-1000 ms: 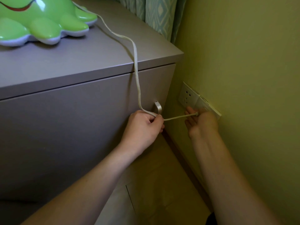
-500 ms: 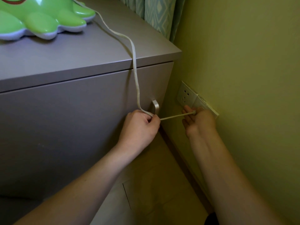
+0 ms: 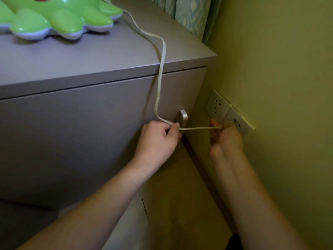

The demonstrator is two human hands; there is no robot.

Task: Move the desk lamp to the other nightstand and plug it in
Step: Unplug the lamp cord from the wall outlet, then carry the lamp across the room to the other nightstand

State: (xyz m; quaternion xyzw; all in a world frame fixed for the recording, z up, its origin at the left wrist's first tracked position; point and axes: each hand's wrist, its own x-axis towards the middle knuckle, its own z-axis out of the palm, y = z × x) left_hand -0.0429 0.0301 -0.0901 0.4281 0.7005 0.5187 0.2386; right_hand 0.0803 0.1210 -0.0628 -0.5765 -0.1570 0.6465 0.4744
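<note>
Obs, head cam. Green lamp (image 3: 54,17) sits on nightstand (image 3: 90,56) top, far-left of view, w/ pale base rim touching the surface. White cord (image 3: 160,76) runs from behind the lamp across the top, drops over the front edge, down the drawer front to L hand.

L hand (image 3: 158,139): grip clenched on the cord, just beside the metal drawer handle (image 3: 183,118). From there cord goes taut, approx. horizontal, to R hand.

R hand (image 3: 226,139): at the wall, fingers curled round the cord end by the nearer wall socket (image 3: 240,123). Plug itself hidden by the hand; can't tell if seated in the socket.

Second socket (image 3: 217,106) just beside the first, further along the wall, nothing in it. Patterned curtain (image 3: 191,15) hangs behind the nightstand corner.
</note>
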